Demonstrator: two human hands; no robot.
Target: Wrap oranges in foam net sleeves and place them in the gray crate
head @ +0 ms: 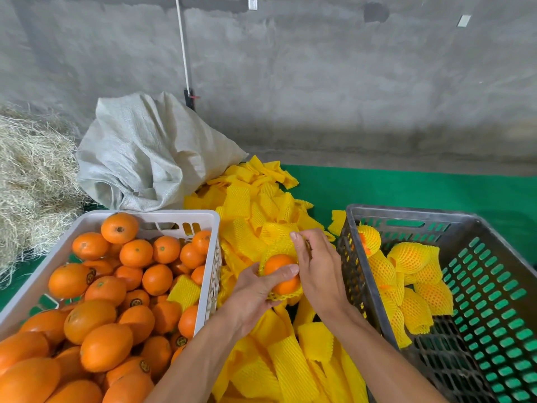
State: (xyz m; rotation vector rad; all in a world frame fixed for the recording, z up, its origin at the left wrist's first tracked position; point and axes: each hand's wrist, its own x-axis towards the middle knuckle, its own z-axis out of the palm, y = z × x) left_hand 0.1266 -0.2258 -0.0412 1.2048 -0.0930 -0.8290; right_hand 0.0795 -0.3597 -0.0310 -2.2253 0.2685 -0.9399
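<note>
Two hands meet over the sleeve pile [279, 370], w/ our forearms coming in from the bottom edge. Left hand [255, 289] grips the orange [280, 271] from below and the side, thumb laid across its front; we judge that's to steady it while the net goes on. Right hand [316, 271] is curled over the far side, pinching the sleeve [279, 247] that's half on — net bunched above and under the fruit, bare peel showing between. So the orange sits right between both palms, touching each, above the pile and approx midway between the two crates.

Left of the hands, white crate [203, 219] is heaped w/ unwrapped oranges [107, 289], kept close on the left-hand side, probably for easy picking; one loose sleeve lies among them. Right, gray crate [406, 212] holds several wrapped oranges [409, 257] bunched at its left end, most of the floor bare, so the task looks early-ish.

Farther back: more sleeves spread on the green mat [406, 187], then a woven sack [145, 152], straw [32, 175] at far left, and the concrete wall [348, 82] w/ a white pipe [183, 45].
</note>
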